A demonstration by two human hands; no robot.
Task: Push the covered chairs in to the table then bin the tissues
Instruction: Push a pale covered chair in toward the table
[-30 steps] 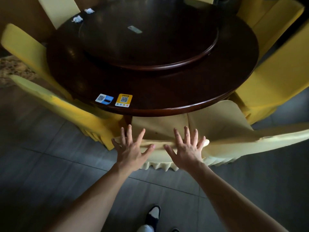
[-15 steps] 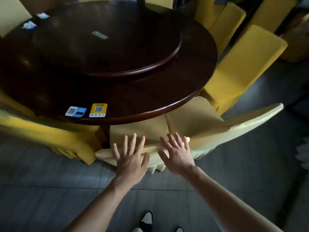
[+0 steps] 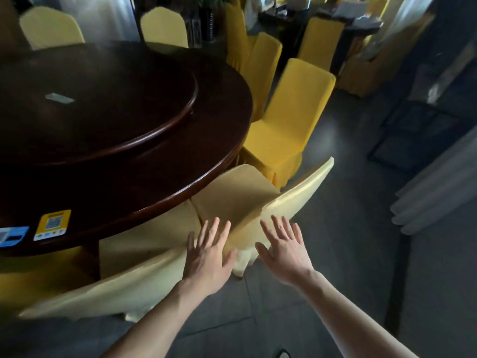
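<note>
Head view, left to right: the round dark wooden worktop [image 3: 154, 187] fills the left half, with a raised turntable [image 3: 108, 104] on it carrying a small pale slip [image 3: 60, 98]. At the near left rim sit a blue sticker [image 3: 13, 235] and a yellow sticker [image 3: 53, 224] side by side. Two pale covered chairs [image 3: 51, 28] stand at the far side. No tissues can be made out; the frame is blurred.

Near the middle, a pale yellow covered chair [image 3: 144, 241] sits with its seat tucked under the worktop edge, its backrest top running toward the near left. The left hand [image 3: 209, 257] lies flat on that backrest's right end, fingers spread, gripping nothing. Just beside it, a second pale covered chair [image 3: 232, 197] has its seat partly under the rim and its backrest sweeping to the far right. The right hand [image 3: 284, 251] is open with fingers apart, at that backrest's near end; whether it touches the cover I cannot tell.

Further right, a bright yellow covered chair [image 3: 291, 120] stands at the worktop's edge, with more yellow chairs [image 3: 320, 41] behind on the grey tiled floor [image 3: 348, 254].
</note>
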